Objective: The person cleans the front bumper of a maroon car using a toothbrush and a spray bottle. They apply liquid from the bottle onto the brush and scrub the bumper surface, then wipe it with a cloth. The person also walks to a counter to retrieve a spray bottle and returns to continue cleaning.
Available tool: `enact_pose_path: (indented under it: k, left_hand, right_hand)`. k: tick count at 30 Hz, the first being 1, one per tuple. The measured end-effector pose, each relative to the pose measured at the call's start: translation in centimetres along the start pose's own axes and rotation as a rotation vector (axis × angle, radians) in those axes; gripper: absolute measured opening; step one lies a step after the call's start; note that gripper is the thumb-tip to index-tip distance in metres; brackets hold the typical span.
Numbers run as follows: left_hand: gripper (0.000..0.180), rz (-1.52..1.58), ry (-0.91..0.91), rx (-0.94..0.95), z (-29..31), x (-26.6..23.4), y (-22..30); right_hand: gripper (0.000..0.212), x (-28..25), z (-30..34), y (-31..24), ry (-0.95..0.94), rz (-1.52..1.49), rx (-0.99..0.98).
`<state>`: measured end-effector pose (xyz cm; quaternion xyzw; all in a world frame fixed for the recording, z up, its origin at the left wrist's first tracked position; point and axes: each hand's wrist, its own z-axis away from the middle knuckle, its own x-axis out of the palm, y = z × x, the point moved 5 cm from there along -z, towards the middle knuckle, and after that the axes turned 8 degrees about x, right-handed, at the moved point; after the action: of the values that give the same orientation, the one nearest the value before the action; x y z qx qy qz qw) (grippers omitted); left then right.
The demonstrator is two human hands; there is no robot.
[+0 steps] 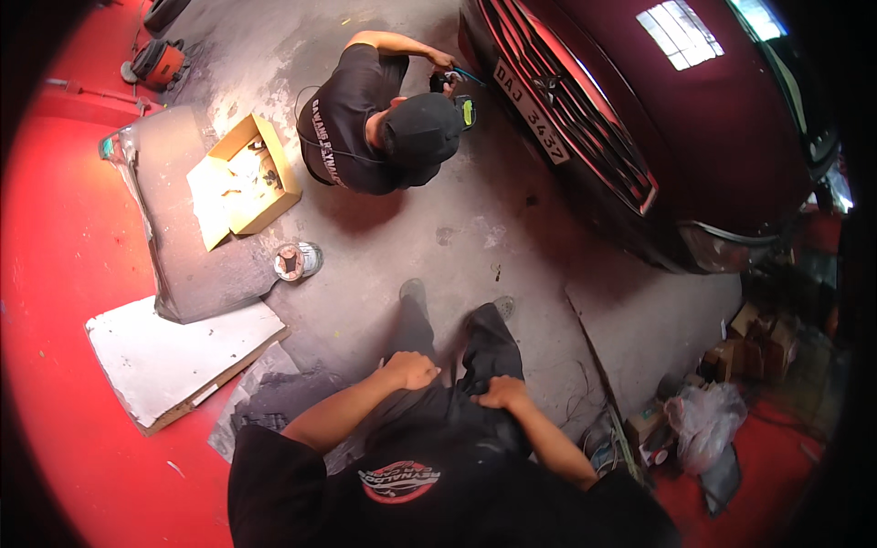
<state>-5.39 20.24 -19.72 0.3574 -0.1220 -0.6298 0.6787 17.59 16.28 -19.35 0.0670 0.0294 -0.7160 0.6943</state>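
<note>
Our left hand [413,370] curls and our right hand [501,393] bends its fingers against dark trousers [494,342], well apart from the maroon car [653,105]; whether either pinches cloth, we cannot tell. A co-worker [343,114] is near the car's grille [577,100]. A careless step toward the car could jostle them; a wide left step might tip the can [309,261], farther from the car.

Floor [365,265] bears 1 can [311,259], apparently cartons [776,352]

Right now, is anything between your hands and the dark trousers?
Nothing visible: the left hand and right hand appear to rest directly on the trousers. The co-worker is farther off, near the car.
</note>
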Motion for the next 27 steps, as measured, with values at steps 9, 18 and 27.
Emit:
enact_pose_path:
  k: [9, 18, 27]
  left_hand:
    - [0.027, -0.166, 0.076, 0.049, -32.0, 2.2, -12.1]
    - [0.032, -0.275, 0.035, 0.361, -43.0, -3.3, -6.9]
    - [0.042, -0.472, 0.094, 0.526, -51.1, -6.7, -4.4]
  right_hand:
    - [0.035, -8.0, -21.1, 1.8, 0.600, -0.602, -0.393]
    - [0.041, -13.7, -24.4, 7.5, 0.703, -0.572, -0.403]
    - [0.048, -12.7, -19.9, 11.1, 1.112, -0.549, -0.239]
